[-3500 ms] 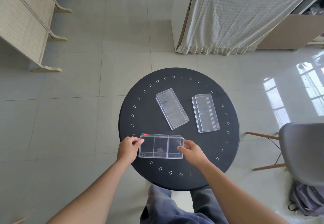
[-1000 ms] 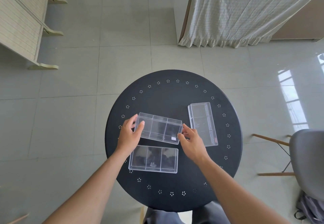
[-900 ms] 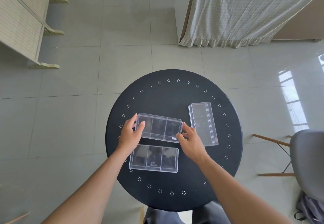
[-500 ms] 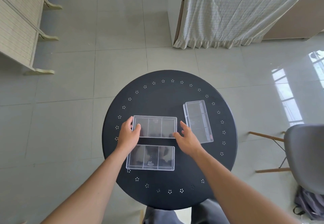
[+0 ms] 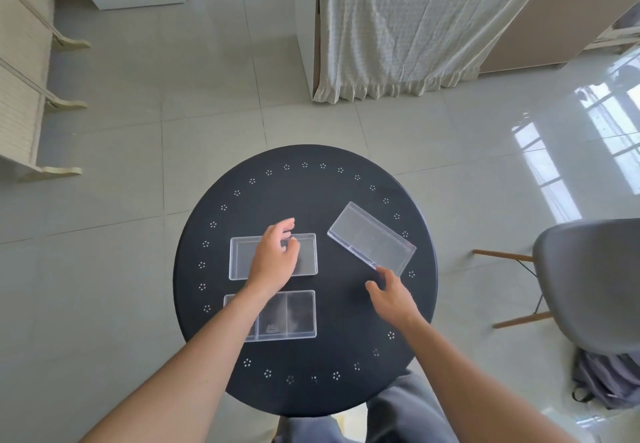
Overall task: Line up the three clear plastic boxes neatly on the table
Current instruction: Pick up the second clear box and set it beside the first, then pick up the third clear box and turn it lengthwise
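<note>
Three clear plastic boxes lie on the round black table [image 5: 304, 196]. The near box [image 5: 294, 316] and the middle box [image 5: 240, 259] lie crosswise, one behind the other, long sides parallel. The third box [image 5: 372, 238] sits at the right, turned diagonally. My left hand [image 5: 273, 260] hovers over or rests on the middle box with its fingers loosely apart, covering the box's centre. At the third box's near corner my right hand [image 5: 391, 295] touches with its fingertips, thumb held apart, gripping nothing.
A grey chair [image 5: 588, 283] with wooden legs stands right of the table, with a bag [image 5: 606, 380] on the floor under it. A cloth-covered cabinet [image 5: 398, 23] is behind, and pale wooden furniture [image 5: 20, 72] at the left. Tiled floor surrounds the table.
Both hands let go of the middle box, which now lies square behind the near box. My right hand moved to the third box, which has turned from lengthwise to diagonal.
</note>
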`<state>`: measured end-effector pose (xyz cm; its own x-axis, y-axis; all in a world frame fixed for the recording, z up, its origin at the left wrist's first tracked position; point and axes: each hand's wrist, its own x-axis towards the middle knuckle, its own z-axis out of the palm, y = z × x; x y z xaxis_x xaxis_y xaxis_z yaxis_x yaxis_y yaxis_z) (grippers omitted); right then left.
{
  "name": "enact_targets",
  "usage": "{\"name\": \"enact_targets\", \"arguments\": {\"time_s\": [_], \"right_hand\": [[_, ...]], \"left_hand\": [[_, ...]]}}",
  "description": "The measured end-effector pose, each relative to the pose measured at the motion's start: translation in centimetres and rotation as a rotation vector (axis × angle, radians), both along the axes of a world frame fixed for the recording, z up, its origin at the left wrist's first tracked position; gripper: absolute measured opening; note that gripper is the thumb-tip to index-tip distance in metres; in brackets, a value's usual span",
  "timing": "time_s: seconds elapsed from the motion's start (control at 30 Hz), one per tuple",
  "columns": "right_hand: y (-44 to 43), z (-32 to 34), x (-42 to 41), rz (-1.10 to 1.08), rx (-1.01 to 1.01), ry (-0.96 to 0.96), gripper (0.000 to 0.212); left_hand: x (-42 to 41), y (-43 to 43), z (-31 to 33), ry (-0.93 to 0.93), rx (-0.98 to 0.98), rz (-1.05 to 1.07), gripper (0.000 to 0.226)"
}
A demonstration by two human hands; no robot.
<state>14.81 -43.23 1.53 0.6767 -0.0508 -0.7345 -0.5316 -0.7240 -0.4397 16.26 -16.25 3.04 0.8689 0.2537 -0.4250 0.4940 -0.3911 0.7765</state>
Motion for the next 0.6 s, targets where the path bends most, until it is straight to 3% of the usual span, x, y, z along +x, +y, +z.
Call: {"name": "enact_targets", "arguments": {"time_s": [0.17, 0.37, 0.5, 0.6], "right_hand": [[-3.8, -0.5, 1.4, -0.064, -0.006, 0.032, 0.059], [-7.3, -1.7, 3.8, -0.182, -0.015, 0.036, 0.046], [-10.0, -4.2, 5.0, -0.126, 0.074, 0.061, 0.063], [-10.5, -3.4, 6.4, -0.057, 0.110, 0.102, 0.070]], "left_hand": [[2.4, -5.5, 0.0, 0.111, -0.116, -0.016, 0.052], [3.6, -10.9, -2.3, 0.353, -0.165, 0.012, 0.075], [3.7, -13.3, -3.5, 0.440, -0.143, 0.067, 0.076], [3.7, -14.7, -3.6, 0.400, -0.170, 0.076, 0.069]]}}
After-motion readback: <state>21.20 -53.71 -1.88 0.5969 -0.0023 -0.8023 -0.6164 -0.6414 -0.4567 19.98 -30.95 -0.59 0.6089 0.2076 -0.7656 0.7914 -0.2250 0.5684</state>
